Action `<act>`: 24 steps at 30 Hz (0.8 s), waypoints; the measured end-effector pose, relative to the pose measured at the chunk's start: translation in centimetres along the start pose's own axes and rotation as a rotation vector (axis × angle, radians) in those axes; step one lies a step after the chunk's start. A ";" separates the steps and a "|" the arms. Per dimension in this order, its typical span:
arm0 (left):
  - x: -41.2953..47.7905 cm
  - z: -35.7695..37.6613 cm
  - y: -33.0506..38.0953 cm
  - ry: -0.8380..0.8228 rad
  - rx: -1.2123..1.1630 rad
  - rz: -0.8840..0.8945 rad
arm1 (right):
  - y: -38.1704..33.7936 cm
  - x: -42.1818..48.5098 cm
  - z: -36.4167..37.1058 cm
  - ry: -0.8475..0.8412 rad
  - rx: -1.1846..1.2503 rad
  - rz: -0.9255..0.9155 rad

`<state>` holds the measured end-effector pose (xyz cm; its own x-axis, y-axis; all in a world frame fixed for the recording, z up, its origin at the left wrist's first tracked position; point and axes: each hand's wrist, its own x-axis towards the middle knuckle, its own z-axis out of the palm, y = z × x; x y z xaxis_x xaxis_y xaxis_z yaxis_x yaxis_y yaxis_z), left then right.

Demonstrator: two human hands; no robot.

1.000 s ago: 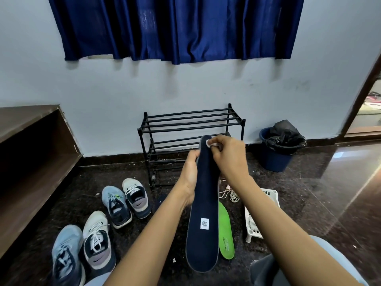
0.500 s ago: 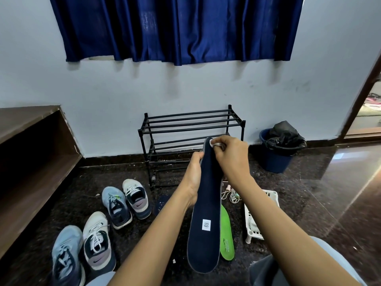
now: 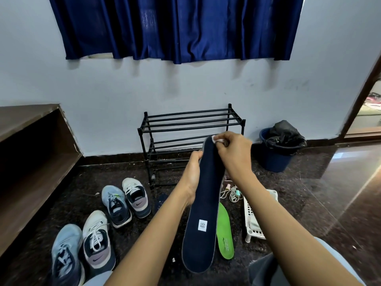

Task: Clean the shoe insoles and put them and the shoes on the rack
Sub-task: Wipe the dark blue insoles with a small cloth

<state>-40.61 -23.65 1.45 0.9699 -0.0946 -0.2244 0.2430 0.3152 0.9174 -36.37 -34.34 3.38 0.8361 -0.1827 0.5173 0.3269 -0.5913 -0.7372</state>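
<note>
Risen to the twelve o'clock tip of the long navy fabric insole (image 3: 203, 203), right hand (image 3: 235, 155) pinches small white cloth (image 3: 218, 139); left hand (image 3: 192, 174) grips insole.

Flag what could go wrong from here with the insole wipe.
The left hand grips the navy insole by one edge; its lower end hangs free and may twist or slip under rubbing.
The right hand pinches only a small white cloth at the insole's tip; it might slide off.
A dropped insole could land on the green insole or speckled floor.

Blue curtain (image 3: 175, 27), pale wall (image 3: 123, 89), dark floor (image 3: 309, 193)
</note>
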 end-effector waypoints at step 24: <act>-0.2 0.4 0.3 -0.018 -0.130 -0.030 | -0.3 -0.1 0.4 -0.010 0.009 -0.022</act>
<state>-40.70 -23.90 1.90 0.9619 -0.1227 -0.2443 0.2734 0.4319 0.8595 -36.42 -33.87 3.34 0.8327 -0.1620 0.5295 0.3494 -0.5880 -0.7295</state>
